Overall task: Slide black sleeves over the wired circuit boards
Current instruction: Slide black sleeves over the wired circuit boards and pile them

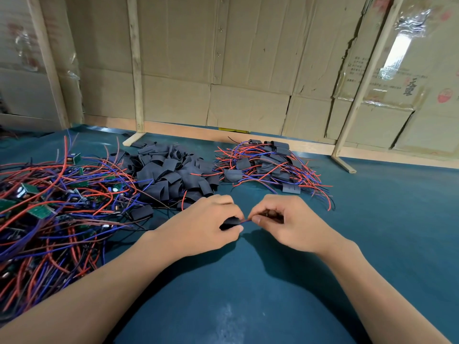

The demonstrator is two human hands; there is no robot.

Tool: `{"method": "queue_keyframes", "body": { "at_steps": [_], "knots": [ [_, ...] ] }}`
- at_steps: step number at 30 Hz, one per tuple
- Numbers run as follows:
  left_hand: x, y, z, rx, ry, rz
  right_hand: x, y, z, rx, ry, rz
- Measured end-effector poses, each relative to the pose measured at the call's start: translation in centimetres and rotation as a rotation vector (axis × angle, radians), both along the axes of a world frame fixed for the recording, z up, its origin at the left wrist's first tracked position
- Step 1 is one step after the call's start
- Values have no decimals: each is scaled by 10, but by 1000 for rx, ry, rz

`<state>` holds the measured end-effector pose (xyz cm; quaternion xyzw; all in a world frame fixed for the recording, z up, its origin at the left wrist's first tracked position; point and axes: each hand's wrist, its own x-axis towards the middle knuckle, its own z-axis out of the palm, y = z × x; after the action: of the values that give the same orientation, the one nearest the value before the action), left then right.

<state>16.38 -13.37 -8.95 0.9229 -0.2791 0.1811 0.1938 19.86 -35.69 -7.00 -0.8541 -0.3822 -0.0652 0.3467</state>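
Two hands at work: left hand (203,224) and right hand (280,219) meet over the middle of the teal felt tabletop (248,294), fingertips near but apart.
Left grip: fingers and thumb curled round one flat black tubular sleeve (229,223), its open mouth toward 3 o'clock.
Right grip: fingers curled, pinching a thin red-and-blue wire pair (246,220); the circuit board itself is hidden inside the hand, so its position cannot be told.
Key relation: the wire tips lie at 3 o'clock from the sleeve mouth, just at its edge; whether they are inside cannot be told.
Long axis: sleeve and wires run along the 9-to-3 line, roughly collinear.
Nearer hand: both are equally close to the joint; judged, the right feeds while the left steadies.
Arm pose: both forearms converge from the near edge, wrists low over the felt.
Supply, 10 o'clock: heap of loose black sleeves (171,173).
Supply, 9 o'clock: tangle of unsleeved green boards with red and blue wires (49,202).
Finished, 1 o'clock: pile of sleeved boards (268,165).
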Motion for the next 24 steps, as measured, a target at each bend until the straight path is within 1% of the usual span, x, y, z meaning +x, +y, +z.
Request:
{"method": "queue_keyframes", "body": {
  "at_steps": [2, 4, 8, 13, 15, 17, 18, 21, 22, 24],
  "knots": [
    [-1, 1, 0, 48, 14, -21, 0, 1, 1, -75, -32, 24],
    [-1, 0, -1, 108, 7, -4, 1, 1, 0, -117, -13, 27],
    [-1, 0, 0, 175, 0, 96, -2, 5, -1, 7, 27, -12],
    [-2, 1, -1, 258, -87, 144, -1, 9, -2, 84, 94, -61],
    [-1, 1, -2, 314, -136, 172, 2, 6, -2, 109, 86, -94],
    [0, 2, 0, 380, -210, 214, 8, 0, -3, 128, -11, -159],
    [0, 3, 2, 375, -248, 230, 12, -4, -3, 138, -72, -199],
    [1, 5, 9, 267, -354, 280, 29, -23, -1, 186, -237, -332],
    [1, 6, 10, 242, -365, 309, 36, -30, -1, 181, -305, -384],
    [1, 9, 8, 230, -329, 389, 50, -45, -5, 97, -449, -519]
  ]
}}
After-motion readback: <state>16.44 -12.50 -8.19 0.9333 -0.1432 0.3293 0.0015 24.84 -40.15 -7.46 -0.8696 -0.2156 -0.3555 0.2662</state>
